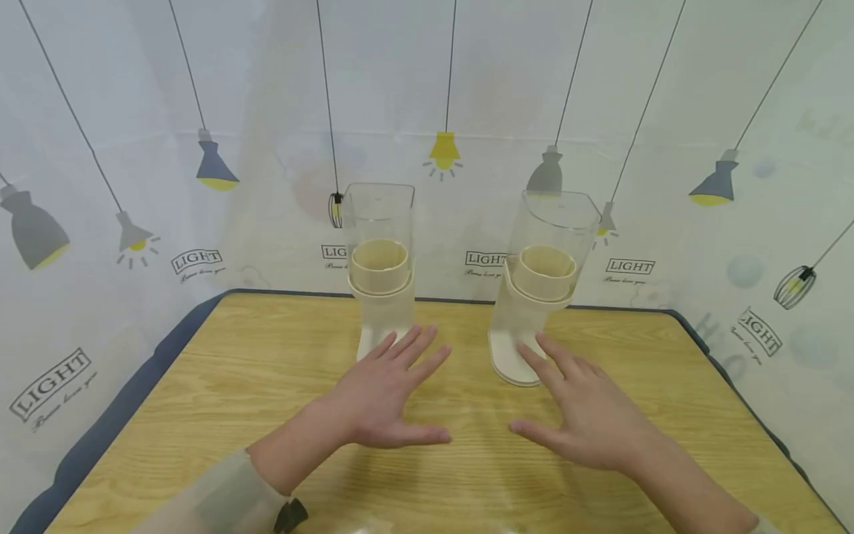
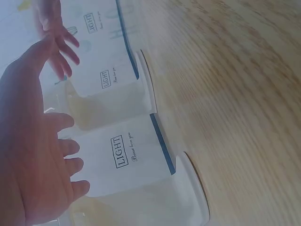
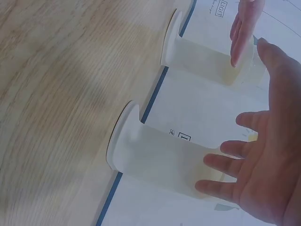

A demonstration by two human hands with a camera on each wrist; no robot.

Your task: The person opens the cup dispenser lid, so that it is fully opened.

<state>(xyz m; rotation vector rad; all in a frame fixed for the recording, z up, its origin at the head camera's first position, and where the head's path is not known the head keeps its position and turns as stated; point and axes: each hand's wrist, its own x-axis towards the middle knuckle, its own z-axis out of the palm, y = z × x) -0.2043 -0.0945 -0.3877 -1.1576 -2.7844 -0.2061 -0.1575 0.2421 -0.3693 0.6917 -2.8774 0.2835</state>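
Evidently, the left hand [image 1: 390,397] is hovering over the desk [image 1: 153,415], its fingers spreading and holding nothing, while the left stand [image 1: 387,315] is standing just beyond, near the desk's back edge. A hasty forward push could be tipping it, since its tall clear container [image 1: 380,215] is probably making it top-heavy. To its right, the right stand [image 1: 523,319] is standing well apart, carrying a second clear container [image 1: 574,215]. The right hand [image 1: 590,411] is hanging in front of it, fingers also spreading around nothing; catching the rounded base could be shoving the stand back against the printed cloth [image 1: 267,89].

In the head view, the left hand is hiding most of the left stand's base, and a dark item [image 1: 290,514] at the cuff is defying identification. Both containers' transparent walls are blending into the cloth. Farther right, fingers are overlapping the right base, the actual gap not showing, and the right sleeve [image 1: 767,527] is running out of view.
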